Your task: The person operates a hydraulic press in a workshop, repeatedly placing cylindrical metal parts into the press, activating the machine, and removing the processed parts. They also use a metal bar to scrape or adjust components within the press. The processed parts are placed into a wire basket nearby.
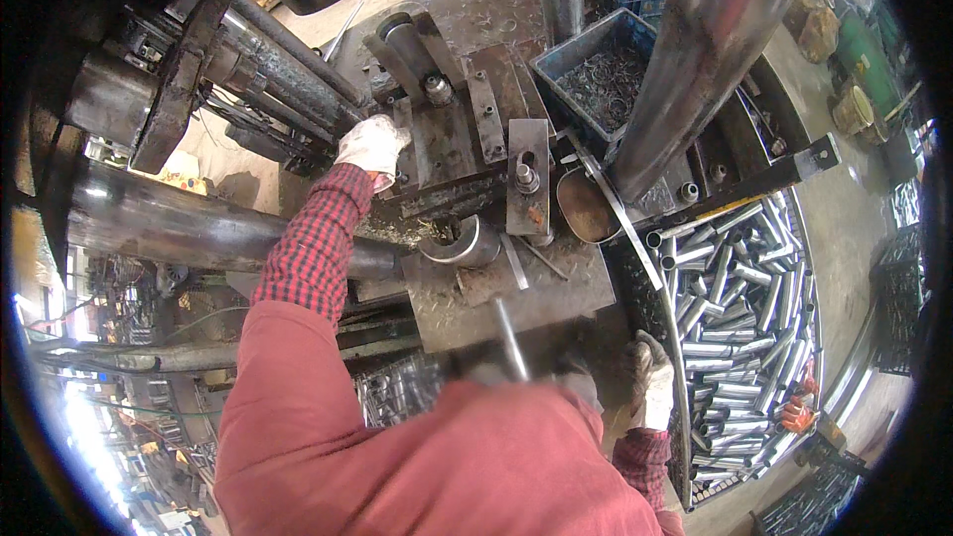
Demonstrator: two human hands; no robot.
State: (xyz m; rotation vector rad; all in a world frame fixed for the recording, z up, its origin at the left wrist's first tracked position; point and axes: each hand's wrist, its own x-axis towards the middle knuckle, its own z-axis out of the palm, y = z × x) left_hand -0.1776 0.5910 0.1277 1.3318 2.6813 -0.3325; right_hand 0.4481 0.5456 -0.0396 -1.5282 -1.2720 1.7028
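Observation:
My left hand (373,149), in a whitish work glove, reaches forward to the left side of the machine's steel die block (444,144). Its fingertips are turned away, so I cannot see whether it grips anything. Down at the right, my right hand (650,385), gloved with dark, dirty fingers, is beside the wall of the bin of tubes. Its fingers seem bent, but their grip is unclear. Between the hands, a curved half-round metal piece (471,244) sits on a steel plate (447,308). A shiny metal tube or rod (511,340) points toward my body, its near end hidden.
Many short cut metal tubes (740,337) fill the bin at right, with an orange glove (797,415) on them. A blue crate (603,74) holds metal scraps. Thick steel columns (705,50) and a horizontal cylinder (228,223) flank the work area. A small bowl-like container (587,205) sits centrally.

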